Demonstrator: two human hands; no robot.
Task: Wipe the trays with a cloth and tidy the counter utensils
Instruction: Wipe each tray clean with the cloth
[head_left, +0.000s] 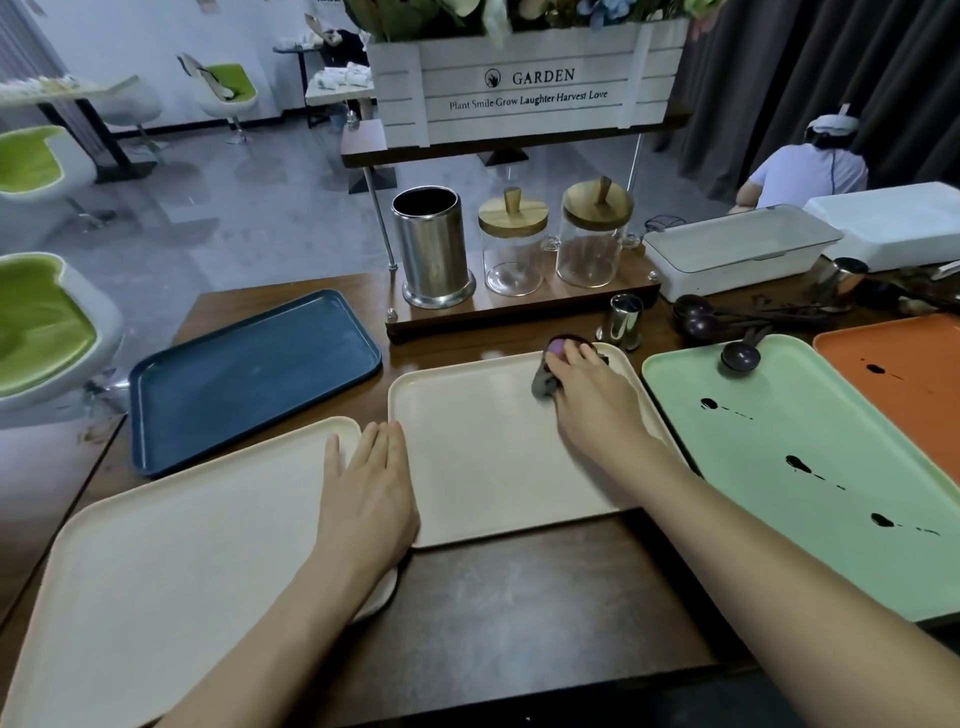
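Head view. A brown wooden counter carries 5 trays. A white planter box stands on a shelf behind it.

The centre cream tray lies directly ahead. The cloth, grey and purple, sits in its far right corner. The right hand covers the cloth, fingers curled around it, pressing it onto the tray.

The left hand lies flat, fingers straight and together, holding nothing. It rests across the near left corner of the centre tray and the adjoining edge of the left cream tray.

The blue tray lies beyond, to the left. The green tray and orange tray, to the right, both show dark stains. 1 dark spoon rests on the green tray's far edge; more spoons lie on the counter behind it.

A metal canister and 2 lidded glass jars stand on a wooden base, with a small metal cup just in front of it.
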